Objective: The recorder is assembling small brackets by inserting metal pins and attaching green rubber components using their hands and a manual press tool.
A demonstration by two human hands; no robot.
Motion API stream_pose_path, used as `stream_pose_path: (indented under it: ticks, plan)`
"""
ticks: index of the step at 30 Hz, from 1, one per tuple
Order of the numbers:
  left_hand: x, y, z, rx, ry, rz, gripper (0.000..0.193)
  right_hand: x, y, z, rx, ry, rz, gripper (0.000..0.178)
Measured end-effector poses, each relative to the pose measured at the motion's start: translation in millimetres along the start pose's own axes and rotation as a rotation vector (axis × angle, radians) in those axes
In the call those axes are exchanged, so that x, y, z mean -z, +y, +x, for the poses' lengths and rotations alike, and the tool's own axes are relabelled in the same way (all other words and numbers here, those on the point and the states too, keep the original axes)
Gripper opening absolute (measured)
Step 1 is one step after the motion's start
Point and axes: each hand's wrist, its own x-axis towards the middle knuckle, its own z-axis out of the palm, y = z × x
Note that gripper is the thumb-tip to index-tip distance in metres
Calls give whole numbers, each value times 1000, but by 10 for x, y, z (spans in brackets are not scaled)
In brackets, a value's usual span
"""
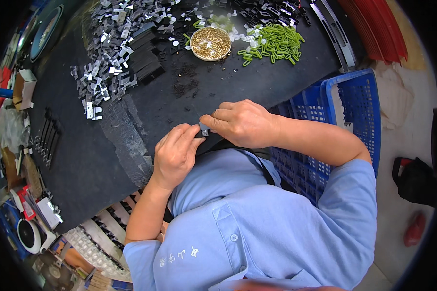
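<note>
At the near edge of the black table my left hand (pixel 176 153) and my right hand (pixel 243 123) meet around a small dark grey metal piece (pixel 204 129). Both sets of fingers pinch it from either side, so most of its shape is hidden. Beyond my hands, a scatter of tiny dark bits (pixel 185 80) lies on the table top. A round dish of small brass-coloured parts (pixel 210 59) stands farther off. To its right is a heap of green oval rings (pixel 277 42). A large pile of silvery bent metal brackets (pixel 104 53) spreads over the far left, beside stacked black strips (pixel 148 63).
A blue plastic crate (pixel 332 109) stands by my right arm, against the table's edge. Red stacked sheets (pixel 374 29) and long metal rails (pixel 332 34) are at the far right. Along the left side are a small cardboard box (pixel 25 89) and several black rods (pixel 47 138).
</note>
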Motion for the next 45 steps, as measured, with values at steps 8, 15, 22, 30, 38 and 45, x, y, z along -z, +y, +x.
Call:
stream_pose_path:
  ticks: [8, 15, 22, 30, 38, 45]
  plan:
    - [16, -24, 13, -1, -27, -44, 29, 32, -18, 7, -26, -123, 17, 48]
    - [-14, 5, -3, 0, 25, 0, 22, -17, -43, -1, 6, -63, -8, 38]
    - [23, 7, 58, 63, 15, -73, 20, 21, -37, 93, -64, -93, -82, 30]
    - [33, 24, 22, 137, 22, -120, 19, 21, -90, 112, -102, -123, -140, 25]
    - [14, 47, 13, 204, 24, -134, 21, -39, 3, 77, 35, -21, -105, 24]
    - [63, 74, 97, 94, -90, -164, 18, 54, 26, 5, 157, -8, -68, 28]
